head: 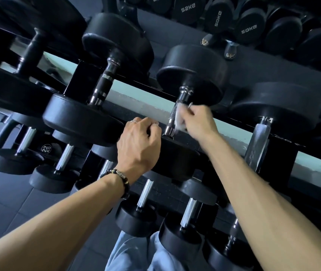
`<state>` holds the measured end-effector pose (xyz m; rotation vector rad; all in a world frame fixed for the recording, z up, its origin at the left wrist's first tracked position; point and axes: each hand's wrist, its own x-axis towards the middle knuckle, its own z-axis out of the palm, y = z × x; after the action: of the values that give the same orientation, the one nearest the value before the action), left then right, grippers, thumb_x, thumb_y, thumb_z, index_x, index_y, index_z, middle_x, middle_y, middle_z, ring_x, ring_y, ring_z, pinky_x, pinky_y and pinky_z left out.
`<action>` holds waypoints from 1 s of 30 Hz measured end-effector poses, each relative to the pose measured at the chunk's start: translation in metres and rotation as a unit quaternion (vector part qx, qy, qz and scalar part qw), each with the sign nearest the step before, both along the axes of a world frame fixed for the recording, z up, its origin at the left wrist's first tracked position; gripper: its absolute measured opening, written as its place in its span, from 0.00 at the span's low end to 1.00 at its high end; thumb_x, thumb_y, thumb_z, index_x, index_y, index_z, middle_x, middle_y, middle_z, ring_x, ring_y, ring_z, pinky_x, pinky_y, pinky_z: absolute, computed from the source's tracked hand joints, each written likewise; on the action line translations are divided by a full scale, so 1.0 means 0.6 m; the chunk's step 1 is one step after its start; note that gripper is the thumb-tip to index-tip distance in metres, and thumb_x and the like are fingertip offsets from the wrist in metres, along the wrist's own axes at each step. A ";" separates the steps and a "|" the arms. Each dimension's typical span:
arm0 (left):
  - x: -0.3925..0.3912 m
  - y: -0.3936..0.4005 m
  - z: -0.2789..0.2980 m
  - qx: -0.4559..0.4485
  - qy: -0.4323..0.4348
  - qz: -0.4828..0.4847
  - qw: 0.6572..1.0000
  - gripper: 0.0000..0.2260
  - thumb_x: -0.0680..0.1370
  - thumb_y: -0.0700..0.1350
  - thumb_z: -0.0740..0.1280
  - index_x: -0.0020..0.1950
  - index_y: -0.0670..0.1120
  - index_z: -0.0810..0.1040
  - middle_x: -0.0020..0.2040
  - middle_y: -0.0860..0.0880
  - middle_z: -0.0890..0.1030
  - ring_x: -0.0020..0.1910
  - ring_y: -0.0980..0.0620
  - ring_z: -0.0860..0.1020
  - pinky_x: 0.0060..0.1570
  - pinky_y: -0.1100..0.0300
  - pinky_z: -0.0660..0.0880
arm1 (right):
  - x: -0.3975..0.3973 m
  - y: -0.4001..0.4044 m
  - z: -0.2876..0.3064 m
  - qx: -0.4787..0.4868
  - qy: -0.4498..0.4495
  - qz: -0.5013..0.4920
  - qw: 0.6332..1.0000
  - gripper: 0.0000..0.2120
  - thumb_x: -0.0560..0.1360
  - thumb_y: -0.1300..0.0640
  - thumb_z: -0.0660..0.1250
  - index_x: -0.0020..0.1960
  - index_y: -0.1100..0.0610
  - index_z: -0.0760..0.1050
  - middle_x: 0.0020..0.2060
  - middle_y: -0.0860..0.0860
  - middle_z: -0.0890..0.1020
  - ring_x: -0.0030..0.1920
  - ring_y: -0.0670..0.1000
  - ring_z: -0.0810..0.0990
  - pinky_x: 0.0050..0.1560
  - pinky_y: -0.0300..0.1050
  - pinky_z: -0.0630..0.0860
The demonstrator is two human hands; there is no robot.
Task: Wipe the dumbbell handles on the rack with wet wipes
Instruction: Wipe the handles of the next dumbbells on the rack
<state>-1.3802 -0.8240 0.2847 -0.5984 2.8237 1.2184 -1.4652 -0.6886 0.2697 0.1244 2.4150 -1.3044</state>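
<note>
Several tiers of black dumbbells fill a dark rack (234,122) against a pale green wall, with grey floor tiles below at the left. On the middle tier, one dumbbell (192,75) shows its knurled chrome handle (173,116) between two rubber heads. The right hand (197,120) curls its fingers round a white wet wipe (180,119), pressing it against that handle's right side. The left hand (139,145), fingers curled, rests on the dumbbell's near head just left of the handle; whether it holds anything I cannot tell.
</note>
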 end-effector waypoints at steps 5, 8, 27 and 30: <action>-0.001 0.000 0.002 0.001 -0.001 -0.003 1.000 0.21 0.75 0.52 0.51 0.53 0.48 0.82 0.49 0.51 0.78 0.53 0.50 0.73 0.49 0.53 0.68 | 0.009 -0.004 0.008 0.037 0.000 0.017 0.999 0.22 0.82 0.53 0.62 0.33 0.64 0.74 0.31 0.49 0.83 0.33 0.44 0.81 0.37 0.42 0.76; -0.001 0.001 0.000 -0.002 -0.001 0.002 1.000 0.22 0.74 0.53 0.51 0.54 0.50 0.82 0.50 0.52 0.78 0.55 0.51 0.73 0.51 0.53 0.68 | 0.037 0.011 0.003 0.039 -0.055 0.071 0.995 0.23 0.80 0.51 0.67 0.29 0.56 0.70 0.22 0.43 0.75 0.24 0.39 0.72 0.29 0.33 0.67; -0.001 -0.001 -0.003 -0.002 0.000 0.000 1.000 0.21 0.75 0.53 0.51 0.52 0.49 0.82 0.49 0.52 0.78 0.54 0.51 0.73 0.50 0.53 0.68 | 0.024 0.007 -0.006 -0.060 -0.069 -0.020 0.996 0.11 0.74 0.49 0.75 0.43 0.58 0.82 0.35 0.48 0.83 0.35 0.45 0.81 0.37 0.35 0.73; -0.001 -0.001 -0.003 -0.001 0.004 0.002 1.000 0.21 0.74 0.53 0.51 0.52 0.49 0.82 0.47 0.52 0.78 0.53 0.51 0.73 0.49 0.54 0.67 | 0.035 0.012 -0.012 -0.030 -0.079 0.029 0.996 0.11 0.77 0.50 0.72 0.40 0.55 0.80 0.33 0.45 0.81 0.32 0.41 0.76 0.29 0.28 0.69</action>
<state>-1.3807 -0.8248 0.2829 -0.5997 2.8322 1.2226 -1.4443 -0.6815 0.2627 0.1353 2.2287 -1.2879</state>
